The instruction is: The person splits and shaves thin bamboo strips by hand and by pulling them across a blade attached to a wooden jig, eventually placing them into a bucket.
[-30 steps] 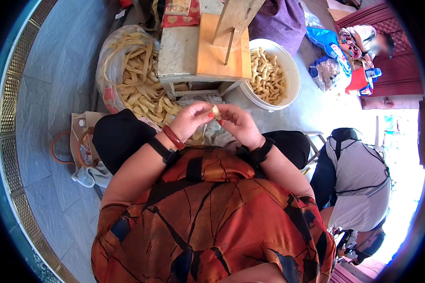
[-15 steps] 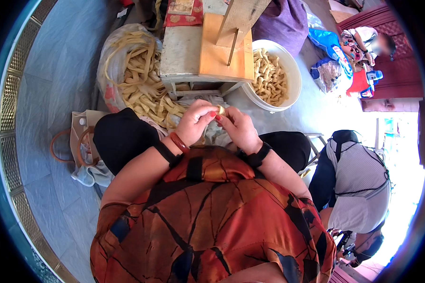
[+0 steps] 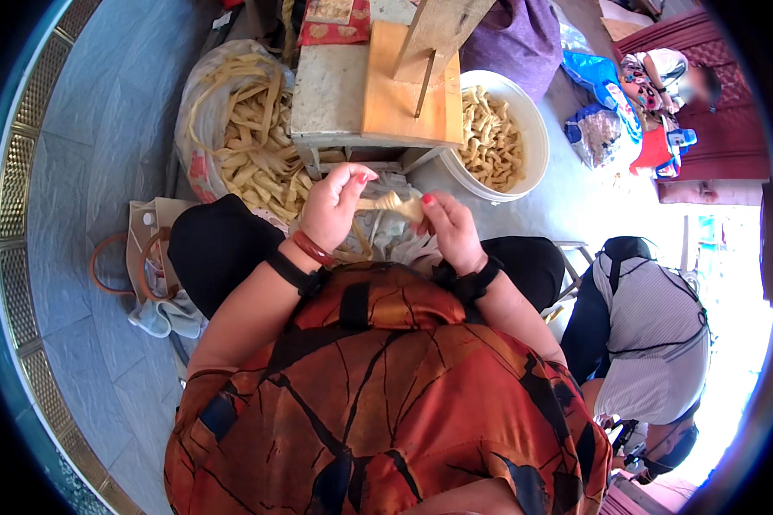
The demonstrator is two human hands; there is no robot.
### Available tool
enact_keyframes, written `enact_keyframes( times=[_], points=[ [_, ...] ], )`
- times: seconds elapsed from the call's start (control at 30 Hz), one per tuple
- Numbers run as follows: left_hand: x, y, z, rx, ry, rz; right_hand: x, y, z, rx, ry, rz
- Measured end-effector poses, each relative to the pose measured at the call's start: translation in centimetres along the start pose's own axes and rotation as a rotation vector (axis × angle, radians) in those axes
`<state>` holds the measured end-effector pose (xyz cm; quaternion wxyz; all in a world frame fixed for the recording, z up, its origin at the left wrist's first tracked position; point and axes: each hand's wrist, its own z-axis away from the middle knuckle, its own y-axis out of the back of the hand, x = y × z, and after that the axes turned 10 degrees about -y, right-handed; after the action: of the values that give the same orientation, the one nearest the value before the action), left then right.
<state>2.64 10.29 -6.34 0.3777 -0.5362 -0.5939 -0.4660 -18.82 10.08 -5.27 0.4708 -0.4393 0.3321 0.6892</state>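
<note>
A pale yellow flat strip (image 3: 393,203), twisted or knotted at its middle, stretches between my two hands above my lap. My left hand (image 3: 332,209) is closed around its left end, thumb and forefinger close together. At the other end, my right hand (image 3: 452,233) pinches the strip between thumb and fingers. Just beyond my left hand lies a plastic bag (image 3: 199,129) heaped with long loose strips (image 3: 253,129) of the same colour. Right of the stand, a white bucket (image 3: 537,150) holds many short knotted pieces (image 3: 492,142).
Ahead stands a pale box-like table (image 3: 326,103) with a wooden board (image 3: 404,116) and an upright post on it. A tan bag (image 3: 150,245) sits by my left knee. One person (image 3: 653,326) bends at the right; another person (image 3: 661,81) is far right.
My hands have drawn apart, the left going left and the right going right. The strip, mostly hidden in my fingers before, now shows stretched between them.
</note>
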Motion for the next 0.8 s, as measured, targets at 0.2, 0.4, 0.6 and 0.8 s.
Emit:
enact_keyframes(
  times=[0.2,0.4,0.6,0.8],
  points=[
    [1.8,-1.3,0.3,-0.051,-0.198,-0.061,-4.9,-1.5,1.1,-0.077,0.47,0.523],
    [2.4,0.4,-1.4,-0.149,-0.063,-0.014,-5.8,-0.2,0.7,-0.085,0.394,0.526],
    [3.4,2.8,-5.2,-0.401,0.272,0.07,-7.7,1.6,-1.9,0.111,0.46,0.586],
    [2.1,0.9,-11.3,-0.035,-0.043,-0.023,-10.9,2.6,-7.4,0.372,0.578,0.615]
  ],
)
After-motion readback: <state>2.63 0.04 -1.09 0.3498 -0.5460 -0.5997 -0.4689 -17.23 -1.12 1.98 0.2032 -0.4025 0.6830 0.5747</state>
